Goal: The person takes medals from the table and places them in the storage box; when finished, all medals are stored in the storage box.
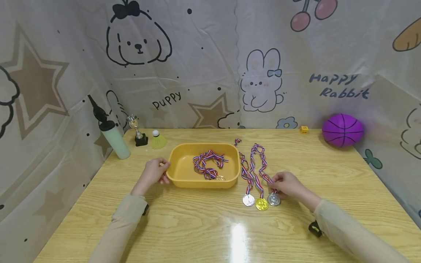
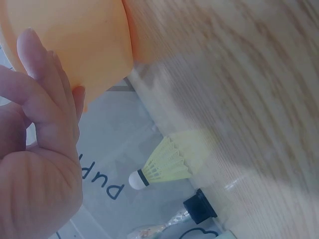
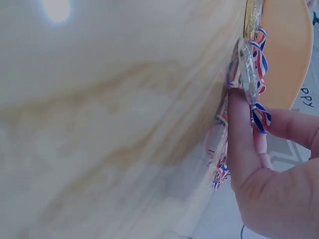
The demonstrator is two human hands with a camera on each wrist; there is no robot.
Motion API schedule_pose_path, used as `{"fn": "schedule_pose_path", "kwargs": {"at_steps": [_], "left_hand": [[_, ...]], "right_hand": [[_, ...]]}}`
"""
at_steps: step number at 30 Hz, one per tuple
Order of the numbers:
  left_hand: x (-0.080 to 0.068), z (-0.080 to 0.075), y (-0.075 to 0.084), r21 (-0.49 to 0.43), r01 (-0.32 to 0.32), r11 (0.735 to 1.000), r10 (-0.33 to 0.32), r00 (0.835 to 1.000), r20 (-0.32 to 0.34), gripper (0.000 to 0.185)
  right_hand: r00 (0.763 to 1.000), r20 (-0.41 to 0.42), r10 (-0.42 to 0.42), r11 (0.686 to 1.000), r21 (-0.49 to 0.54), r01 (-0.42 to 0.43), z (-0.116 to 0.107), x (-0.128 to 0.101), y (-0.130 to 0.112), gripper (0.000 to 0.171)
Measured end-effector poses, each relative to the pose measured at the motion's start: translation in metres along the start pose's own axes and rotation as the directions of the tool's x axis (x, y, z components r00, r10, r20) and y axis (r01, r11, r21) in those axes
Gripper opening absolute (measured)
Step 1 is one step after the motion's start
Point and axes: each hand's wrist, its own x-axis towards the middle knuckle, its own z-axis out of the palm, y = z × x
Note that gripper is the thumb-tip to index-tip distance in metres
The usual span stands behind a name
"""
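On the wooden table, the right hand pinches the striped ribbon of a silver medal between thumb and forefinger, just above the disc; the right wrist view shows the fingers pressed on the ribbon close to the medal's edge. The other fingers curl loosely, and the forearm runs in from the lower right, low over the tabletop. This medal lies flat at the right end of a row of three, touching a gold medal, with another silver medal just beside that; their ribbons trail back toward the wall.

The left hand rests against the left end of a yellow tray, fingers bent round its rim and thumb by the wall, as the left wrist view shows. A further ribboned medal lies bunched in the tray. A yellow shuttlecock and a small trophy stand behind the left hand.
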Motion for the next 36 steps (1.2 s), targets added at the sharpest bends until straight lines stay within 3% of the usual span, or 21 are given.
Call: {"fn": "schedule_pose_path", "kwargs": {"at_steps": [7, 12, 17, 26, 36], "left_hand": [[-0.002, 0.0, 0.005, -0.014, -0.009, 1.0, 0.009, 1.0, 0.01, 0.027], [-0.002, 0.0, 0.005, -0.017, 0.014, 1.0, -0.014, 1.0, 0.005, 0.027], [0.0, 0.0, 0.004, -0.005, 0.025, 1.0, -0.025, 1.0, -0.005, 0.027], [-0.001, 0.0, 0.002, -0.001, 0.012, 1.0, -0.012, 1.0, -0.004, 0.027], [0.0, 0.001, 0.0, -0.002, 0.011, 1.0, -0.011, 1.0, -0.005, 0.027]], "right_hand": [[0.995, 0.102, -0.009, 0.971, 0.237, -0.015, -0.009, 0.0, 0.005, 0.033], [0.99, 0.133, -0.039, 0.935, 0.354, -0.01, -0.014, -0.001, 0.009, 0.023], [0.986, 0.151, -0.072, 0.921, 0.391, 0.007, -0.017, -0.002, 0.013, 0.021], [0.98, 0.188, -0.06, 0.913, 0.408, -0.023, -0.021, -0.006, 0.016, 0.027], [0.984, 0.162, -0.077, 0.91, 0.414, 0.003, -0.029, -0.01, 0.006, 0.019]]}}
